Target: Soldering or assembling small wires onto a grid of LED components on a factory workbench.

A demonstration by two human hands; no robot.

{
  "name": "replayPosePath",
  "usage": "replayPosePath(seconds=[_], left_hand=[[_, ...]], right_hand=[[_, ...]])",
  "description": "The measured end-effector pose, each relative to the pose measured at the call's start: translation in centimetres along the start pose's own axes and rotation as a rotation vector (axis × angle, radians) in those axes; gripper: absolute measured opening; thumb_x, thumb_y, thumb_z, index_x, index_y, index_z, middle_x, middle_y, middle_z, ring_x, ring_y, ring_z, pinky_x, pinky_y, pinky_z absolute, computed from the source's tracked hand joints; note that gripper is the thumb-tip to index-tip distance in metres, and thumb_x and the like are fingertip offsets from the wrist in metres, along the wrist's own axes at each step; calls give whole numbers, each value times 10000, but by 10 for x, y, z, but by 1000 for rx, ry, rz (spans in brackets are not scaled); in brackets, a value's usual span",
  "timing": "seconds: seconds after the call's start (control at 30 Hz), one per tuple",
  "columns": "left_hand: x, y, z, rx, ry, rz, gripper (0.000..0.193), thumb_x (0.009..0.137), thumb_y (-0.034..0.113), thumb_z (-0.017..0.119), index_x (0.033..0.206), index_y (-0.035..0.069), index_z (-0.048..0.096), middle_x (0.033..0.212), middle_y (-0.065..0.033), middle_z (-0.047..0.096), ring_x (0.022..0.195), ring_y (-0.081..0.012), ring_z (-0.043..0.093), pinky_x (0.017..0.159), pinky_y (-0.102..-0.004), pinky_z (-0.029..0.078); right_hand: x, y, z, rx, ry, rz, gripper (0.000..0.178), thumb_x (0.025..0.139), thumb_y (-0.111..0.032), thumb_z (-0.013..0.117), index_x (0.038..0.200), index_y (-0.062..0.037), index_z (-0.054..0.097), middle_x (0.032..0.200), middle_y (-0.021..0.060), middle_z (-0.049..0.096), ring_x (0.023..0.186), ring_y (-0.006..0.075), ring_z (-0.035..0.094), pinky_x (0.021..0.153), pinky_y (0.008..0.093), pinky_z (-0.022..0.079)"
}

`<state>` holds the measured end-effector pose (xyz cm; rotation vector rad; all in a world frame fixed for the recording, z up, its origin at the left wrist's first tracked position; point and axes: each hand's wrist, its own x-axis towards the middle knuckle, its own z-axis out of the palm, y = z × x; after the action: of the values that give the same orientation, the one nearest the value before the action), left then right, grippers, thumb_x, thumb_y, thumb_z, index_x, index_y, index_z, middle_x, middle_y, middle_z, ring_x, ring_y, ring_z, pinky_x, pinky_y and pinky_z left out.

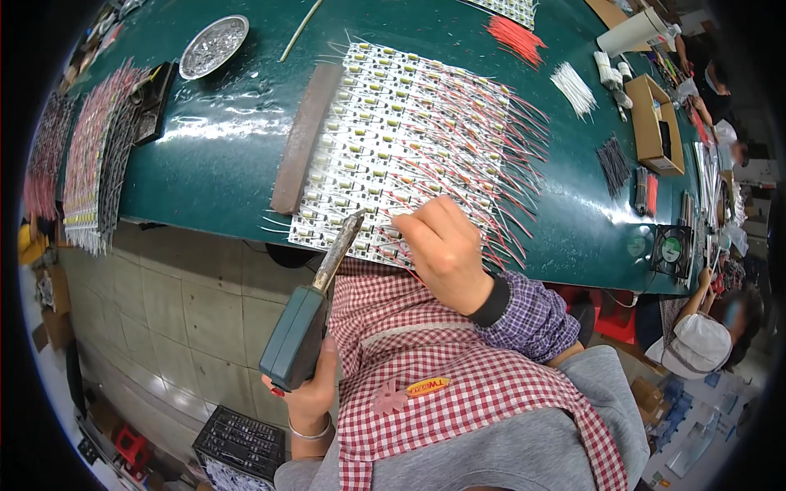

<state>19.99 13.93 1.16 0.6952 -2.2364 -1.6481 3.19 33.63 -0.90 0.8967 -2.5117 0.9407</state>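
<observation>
My left hand (315, 394) grips a dark green soldering gun (295, 337), its worn metal barrel slanting up to the near part of a white circuit board panel (360, 123). Rows of small yellow and black components cover the panel. Thin red and white wires (520, 155) fan out over its right side. My right hand (446, 254) is pinched closed, fingertips low over the panel just right of the soldering tip. What lies between those fingertips is too small to make out. Along the panel's left edge lies a brown bar (304, 143).
A metal bowl (244, 34) stands on the green table (221, 192), near wired board strips (102, 155) at left. Bundles of red wires (516, 42), white wires (573, 90) and black wires (612, 165), a cardboard box (670, 166) and a small fan (671, 252) lie right. Co-workers sit beyond.
</observation>
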Motion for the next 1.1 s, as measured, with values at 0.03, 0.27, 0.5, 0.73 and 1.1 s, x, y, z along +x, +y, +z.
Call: replayPosePath(seconds=[0.03,0.27,0.5,0.73,1.1], left_hand=[[0,1,0,0,1,-4,291,765,-25,753,1044,-97,710,919,-135,747,747,-179,710,662,-290,552],[-3,4,-4,7,-4,-34,285,767,0,779,1032,-85,716,898,-127,747,731,-173,706,648,-289,547],[-8,-3,-5,82,24,23,264,749,13,806,984,-61,711,879,-106,715,694,-174,673,622,-287,525],[-6,-9,-5,117,-59,111,233,751,-5,791,967,-35,706,873,-96,672,660,-173,615,586,-296,472],[-12,-6,-10,66,-21,-39,246,761,9,777,989,-60,715,837,-99,721,666,-165,677,591,-283,519]], right_hand=[[0,-3,-4,-5,16,-16,246,721,18,639,963,-21,663,824,79,522,791,264,553,657,377,467],[-2,-11,-3,90,24,-12,258,715,94,721,946,-20,698,765,78,552,691,254,566,580,356,456],[-7,-10,4,57,-25,-8,205,751,26,700,947,-30,675,796,72,530,737,238,555,610,351,469],[-8,-11,4,25,-57,-10,185,762,2,658,946,-19,666,829,74,535,787,236,566,657,346,495],[-8,-10,5,24,-62,-16,203,758,8,640,959,-15,665,834,76,532,795,240,564,651,352,493]])
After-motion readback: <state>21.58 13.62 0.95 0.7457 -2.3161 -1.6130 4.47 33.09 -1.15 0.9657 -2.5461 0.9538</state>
